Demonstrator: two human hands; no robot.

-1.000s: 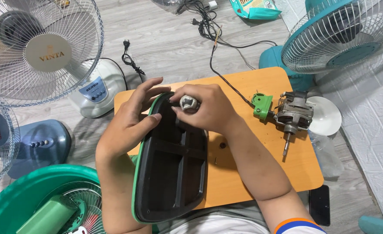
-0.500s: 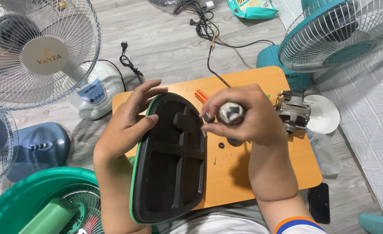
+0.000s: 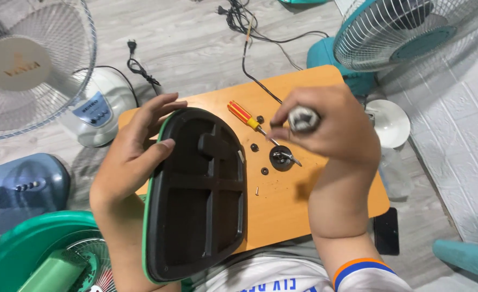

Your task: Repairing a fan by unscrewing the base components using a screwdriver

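My left hand grips the upper left rim of an upturned fan base, black and ribbed inside with a green edge, which leans on the orange wooden board. My right hand is closed around a screwdriver with a grey handle end. Its shaft points down at a small black round part on the board. A red and yellow screwdriver lies just left of it. Small black washers and a tiny screw are scattered nearby.
A white standing fan and its base are at the left, with a blue fan base and a green fan below. A teal fan, a white disc, a black phone and cables surround the board.
My right hand has moved from the top of the fan base rightward over the board, with the screwdriver in it. My left hand keeps its grip on the rim.
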